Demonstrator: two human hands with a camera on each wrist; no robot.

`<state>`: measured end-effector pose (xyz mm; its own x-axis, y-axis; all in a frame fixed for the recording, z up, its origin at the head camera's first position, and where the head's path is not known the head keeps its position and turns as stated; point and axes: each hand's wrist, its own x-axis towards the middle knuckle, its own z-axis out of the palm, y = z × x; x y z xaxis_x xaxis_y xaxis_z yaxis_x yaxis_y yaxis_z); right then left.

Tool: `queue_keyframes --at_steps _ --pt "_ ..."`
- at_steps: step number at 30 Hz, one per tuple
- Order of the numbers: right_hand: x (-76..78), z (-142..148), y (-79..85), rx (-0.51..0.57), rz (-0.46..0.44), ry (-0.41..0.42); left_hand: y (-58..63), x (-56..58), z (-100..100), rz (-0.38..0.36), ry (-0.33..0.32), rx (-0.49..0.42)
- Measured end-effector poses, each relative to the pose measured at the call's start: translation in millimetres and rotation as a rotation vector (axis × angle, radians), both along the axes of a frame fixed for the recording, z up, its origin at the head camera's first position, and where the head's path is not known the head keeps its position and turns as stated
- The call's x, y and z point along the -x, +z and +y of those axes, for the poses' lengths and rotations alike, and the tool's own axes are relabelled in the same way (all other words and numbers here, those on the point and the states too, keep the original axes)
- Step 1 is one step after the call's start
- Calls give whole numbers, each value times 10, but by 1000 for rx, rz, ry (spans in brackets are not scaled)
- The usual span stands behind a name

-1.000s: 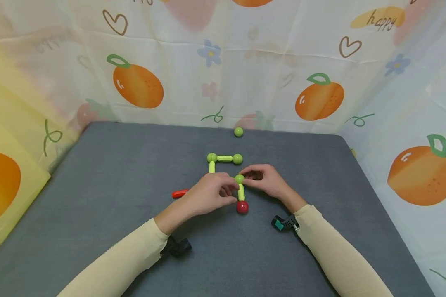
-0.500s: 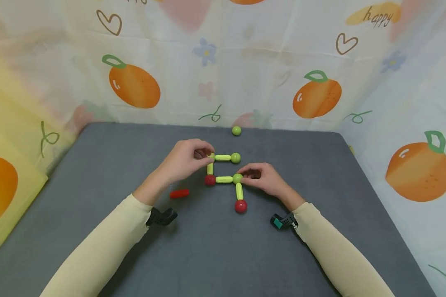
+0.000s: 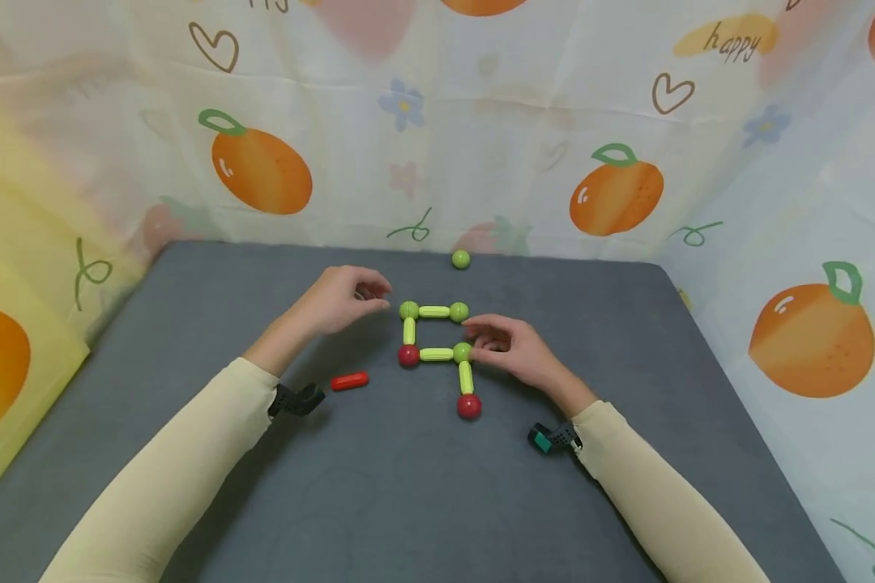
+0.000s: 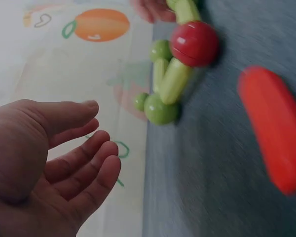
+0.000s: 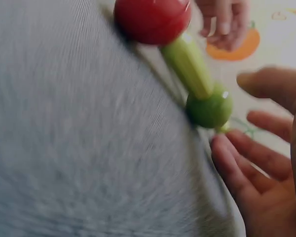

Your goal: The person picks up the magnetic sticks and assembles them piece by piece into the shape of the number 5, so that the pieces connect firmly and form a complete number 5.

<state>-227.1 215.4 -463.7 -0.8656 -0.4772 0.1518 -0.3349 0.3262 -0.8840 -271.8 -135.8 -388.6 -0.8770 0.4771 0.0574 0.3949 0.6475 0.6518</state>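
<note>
A figure of balls and yellow-green rods lies on the grey table. Its upper arm joins a green corner ball (image 3: 409,311) to a green end ball (image 3: 458,312). One rod runs down to a red ball (image 3: 408,355), another goes right to a green joint ball (image 3: 463,352), and the last drops to a red end ball (image 3: 469,406). Left of the corner ball, my left hand (image 3: 335,300) hovers with loosely bent fingers and holds nothing. My right hand (image 3: 514,348) is beside the joint ball; in the right wrist view its fingers (image 5: 256,153) are spread around the ball's side without gripping.
A red rod (image 3: 349,380) lies loose left of the figure, below my left hand. Near the table's back edge sits a single green ball (image 3: 461,259). A patterned curtain (image 3: 481,121) hangs behind the table (image 3: 423,502) and along its sides.
My left hand has gone from the figure's middle up to the corner ball, touched it, and moved off to the left. My right hand has stayed by the joint ball, its fingers loosening.
</note>
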Motion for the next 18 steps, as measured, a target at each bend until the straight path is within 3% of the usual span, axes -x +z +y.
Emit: queue_keyframes --at_steps 6,11,15,18 --pt "-322 5 113 23 41 -95 -100 -309 -244 -22 -15 18" --pt "-666 1 111 42 53 -97 -191 -559 -405 -45 -46 41" --pt "-856 -19 45 55 16 -66 -305 -645 -473 -84 -80 75" --pt "-907 -67 -36 27 48 -40 -387 -642 -523 -104 -116 89"
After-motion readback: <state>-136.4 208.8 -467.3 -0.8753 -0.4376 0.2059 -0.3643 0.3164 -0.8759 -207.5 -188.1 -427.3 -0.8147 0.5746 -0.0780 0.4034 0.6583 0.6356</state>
